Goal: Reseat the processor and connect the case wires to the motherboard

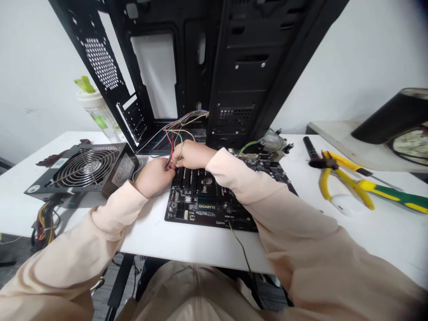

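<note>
A black motherboard (207, 206) marked GIGABYTE lies flat on the white table. At its far left corner, my left hand (155, 174) is closed on a bundle of thin coloured wires. My right hand (193, 154) meets it there, its fingers pinched round the same wires (174, 133). These wires, red, green, blue and tan, run out of the open black computer case (197, 71) standing behind the board. Their plug ends are hidden by my fingers. From the board's near edge a thin dark cable (241, 247) drops off the table.
Left of the board sits a power supply (87, 171) with bundled cables (47, 220). A bottle (99, 113) stands behind it. Pliers (334, 171), a screwdriver (391, 191) and a white mouse (344, 204) lie at right. A CPU cooler (272, 141) rests near the board's far right.
</note>
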The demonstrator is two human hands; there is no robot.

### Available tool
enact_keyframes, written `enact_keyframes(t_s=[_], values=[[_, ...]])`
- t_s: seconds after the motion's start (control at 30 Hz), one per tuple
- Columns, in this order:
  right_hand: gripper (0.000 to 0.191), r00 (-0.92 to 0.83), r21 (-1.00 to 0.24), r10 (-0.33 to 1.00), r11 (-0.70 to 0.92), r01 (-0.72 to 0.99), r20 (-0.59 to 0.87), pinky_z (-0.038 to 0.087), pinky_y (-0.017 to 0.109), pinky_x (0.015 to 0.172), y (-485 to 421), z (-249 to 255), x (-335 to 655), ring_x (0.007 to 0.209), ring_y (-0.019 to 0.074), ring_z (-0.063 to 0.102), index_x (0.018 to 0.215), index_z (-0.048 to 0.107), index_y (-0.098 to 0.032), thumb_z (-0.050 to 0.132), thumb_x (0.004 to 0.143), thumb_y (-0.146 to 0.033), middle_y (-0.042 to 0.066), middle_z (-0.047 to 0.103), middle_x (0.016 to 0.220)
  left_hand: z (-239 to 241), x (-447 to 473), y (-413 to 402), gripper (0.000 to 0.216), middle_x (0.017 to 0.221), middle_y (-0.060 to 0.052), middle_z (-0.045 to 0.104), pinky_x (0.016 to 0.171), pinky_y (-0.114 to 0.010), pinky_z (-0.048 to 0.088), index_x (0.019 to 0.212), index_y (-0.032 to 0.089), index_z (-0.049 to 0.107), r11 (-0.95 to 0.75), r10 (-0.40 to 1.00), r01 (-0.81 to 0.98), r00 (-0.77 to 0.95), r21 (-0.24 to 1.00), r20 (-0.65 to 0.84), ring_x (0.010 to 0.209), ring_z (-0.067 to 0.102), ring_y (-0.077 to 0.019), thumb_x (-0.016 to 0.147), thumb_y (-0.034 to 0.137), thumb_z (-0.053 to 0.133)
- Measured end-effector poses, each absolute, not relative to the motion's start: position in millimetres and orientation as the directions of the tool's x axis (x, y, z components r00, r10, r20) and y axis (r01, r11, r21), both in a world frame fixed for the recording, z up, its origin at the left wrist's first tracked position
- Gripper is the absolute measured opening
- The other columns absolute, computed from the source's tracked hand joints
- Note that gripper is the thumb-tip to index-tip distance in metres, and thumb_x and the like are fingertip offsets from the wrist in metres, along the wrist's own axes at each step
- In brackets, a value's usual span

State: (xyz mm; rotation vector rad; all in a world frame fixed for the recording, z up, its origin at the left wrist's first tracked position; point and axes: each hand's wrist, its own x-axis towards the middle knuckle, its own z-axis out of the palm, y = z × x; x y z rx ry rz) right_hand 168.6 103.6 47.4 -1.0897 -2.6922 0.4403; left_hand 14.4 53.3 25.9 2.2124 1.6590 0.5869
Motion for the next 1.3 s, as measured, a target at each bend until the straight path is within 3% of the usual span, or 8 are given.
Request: enact_keyframes(t_s=[0.13,0.3,0.53,0.77,1.13,1.3], values=[[0.018,-0.683,-0.319,0.729,0.659,0.681,0.05,0.041,0.022,0.073,100.5,51.6,167.8,0.095,0.0148,0.064,0.09,0.077,-0.023,0.067,0.078,-0.014,0.001,0.073,0.105,28.5,16.0,52.5,0.013,0.059,-0.002,0.056,0.057,-0.029,0.034,0.062,0.019,0.053,-0.252,0.968,0.845,0.22,0.472,0.124,0.055,0.047,-0.0169,0.068,0.029,0.046],[0.017,-0.757,-0.414,0.646,0.718,0.559,0.1,0.043,0.021,0.08,104.9,49.3,171.9,0.091,0.0127,0.065,0.086,0.076,-0.016,0.064,0.078,-0.008,0.003,0.075,0.098,28.4,17.2,52.2,0.022,0.055,-0.002,0.054,0.055,-0.03,0.031,0.059,0.021,0.05,-0.235,0.97,0.859,0.178,0.456,0.164,0.053,0.046,-0.0172,0.071,0.039,0.049],[0.015,-0.766,-0.509,0.625,0.712,0.483,0.149,0.044,0.021,0.077,108.6,49.6,177.0,0.082,0.012,0.067,0.084,0.077,-0.011,0.065,0.076,-0.009,0.005,0.075,0.087,25.2,18.7,51.6,0.017,0.05,0.001,0.047,0.055,-0.029,0.03,0.056,0.021,0.047,-0.259,0.959,0.855,0.174,0.449,0.222,0.051,0.042,-0.0151,0.07,0.03,0.05],[0.018,-0.779,-0.475,0.61,0.733,0.487,0.145,0.044,0.02,0.078,108.7,48.8,175.0,0.084,0.0114,0.067,0.086,0.077,-0.013,0.064,0.075,-0.007,0.004,0.076,0.09,22.3,20.3,53.1,0.018,0.049,0.003,0.041,0.055,-0.029,0.026,0.053,0.021,0.042,-0.253,0.963,0.833,0.165,0.492,0.215,0.05,0.039,-0.0136,0.067,0.028,0.051],[0.028,-0.685,-0.263,0.719,0.687,0.677,0.116,0.038,0.025,0.067,94.6,51.4,173.2,0.091,0.017,0.064,0.097,0.077,-0.026,0.057,0.078,-0.018,0.001,0.074,0.104,37.1,18.0,46.1,0.028,0.05,0.004,0.041,0.053,-0.027,0.024,0.054,0.02,0.046,-0.185,0.976,0.678,0.041,0.711,0.215,0.054,0.037,-0.0127,0.069,0.04,0.056],[0.026,-0.679,-0.222,0.727,0.682,0.697,0.102,0.035,0.027,0.063,93.6,53.3,170.8,0.085,0.0184,0.064,0.091,0.077,-0.025,0.056,0.076,-0.018,0.004,0.074,0.098,45.4,18.6,44.2,0.025,0.056,0.003,0.045,0.05,-0.026,0.037,0.069,0.018,0.057,-0.078,0.996,0.445,-0.004,0.892,0.089,0.05,0.042,-0.0116,0.067,0.043,0.054]])
